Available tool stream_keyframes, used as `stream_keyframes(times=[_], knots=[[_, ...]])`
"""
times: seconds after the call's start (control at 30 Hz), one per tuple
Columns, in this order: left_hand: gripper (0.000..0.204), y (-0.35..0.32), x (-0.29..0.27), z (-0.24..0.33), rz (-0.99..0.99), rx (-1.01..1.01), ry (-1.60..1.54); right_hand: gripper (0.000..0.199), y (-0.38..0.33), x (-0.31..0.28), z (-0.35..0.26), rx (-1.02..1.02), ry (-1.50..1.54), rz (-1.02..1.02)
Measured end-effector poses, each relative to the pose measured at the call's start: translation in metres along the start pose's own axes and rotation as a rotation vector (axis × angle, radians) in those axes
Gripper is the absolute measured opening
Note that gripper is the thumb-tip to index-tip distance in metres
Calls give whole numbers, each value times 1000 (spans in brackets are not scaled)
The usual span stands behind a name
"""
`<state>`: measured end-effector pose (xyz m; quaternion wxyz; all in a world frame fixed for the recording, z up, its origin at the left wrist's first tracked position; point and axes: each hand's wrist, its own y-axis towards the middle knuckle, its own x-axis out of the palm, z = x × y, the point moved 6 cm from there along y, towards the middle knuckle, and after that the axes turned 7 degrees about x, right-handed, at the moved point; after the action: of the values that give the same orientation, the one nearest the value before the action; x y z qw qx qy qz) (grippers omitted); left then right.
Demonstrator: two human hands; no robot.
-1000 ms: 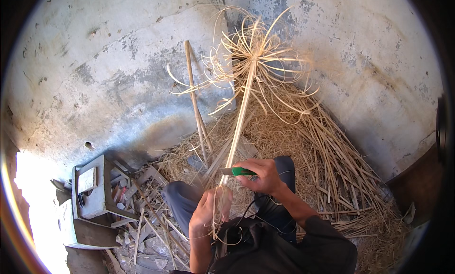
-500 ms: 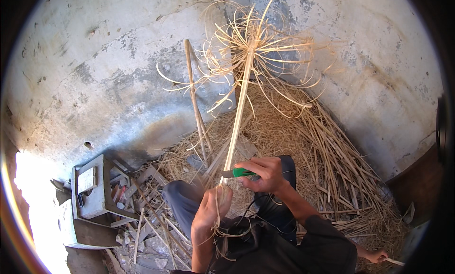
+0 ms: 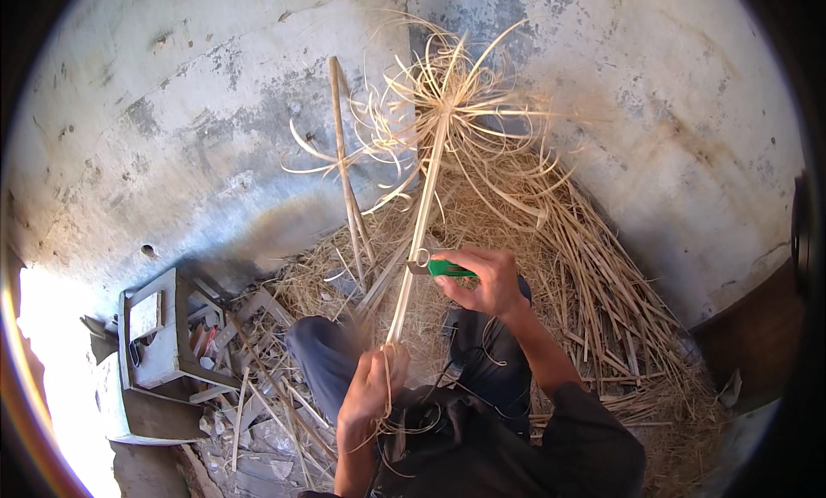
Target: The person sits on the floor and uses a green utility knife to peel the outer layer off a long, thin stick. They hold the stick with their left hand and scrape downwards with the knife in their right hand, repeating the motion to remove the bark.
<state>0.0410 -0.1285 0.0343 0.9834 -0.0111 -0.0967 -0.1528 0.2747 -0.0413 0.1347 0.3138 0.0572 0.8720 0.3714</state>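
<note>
My left hand point(image 3: 376, 382) is closed around the near end of a long pale bamboo strip point(image 3: 428, 184), low in front of my lap. From there the strip slants up and away. At its far end sits a big tuft of thin curled shavings point(image 3: 447, 93), still joined to it. In my right hand point(image 3: 490, 283) is a utility knife point(image 3: 451, 268) with a green handle, fingers wrapped round it. Its short blade lies across the strip, above my left hand, and a small curl stands at the blade. A thin loose strand hangs by my left wrist.
Cut strips point(image 3: 615, 300) lie in a heap at the right, beside fine shavings point(image 3: 490, 214). An upright stick point(image 3: 342, 162) leans on the stained wall point(image 3: 215, 136). At the left, a worn wooden box point(image 3: 168, 334) stands beside scattered scraps. My bent knees flank the strip.
The knife and my right hand have slid up along the strip, away from my left hand, and a curl has appeared. Another person's hand with a strip, lower right, has left view.
</note>
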Motion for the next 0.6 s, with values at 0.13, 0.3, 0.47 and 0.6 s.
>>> stream_keyframes(times=[0.13, 0.3, 0.47, 0.6], knots=[[48, -5, -6, -1, 26, -13, 105, 31, 3, 2, 3, -6, -5, -28], [56, -13, -6, 1, -40, -83, 146, 31, 10, -4, 26, 176, 48, 35], [57, -23, -10, -7, -54, -116, 154, 32, 22, 1, 42, 152, 35, 6], [56, -30, -4, -10, -108, -84, 147, 33, 35, -9, 85, 267, -84, 18]])
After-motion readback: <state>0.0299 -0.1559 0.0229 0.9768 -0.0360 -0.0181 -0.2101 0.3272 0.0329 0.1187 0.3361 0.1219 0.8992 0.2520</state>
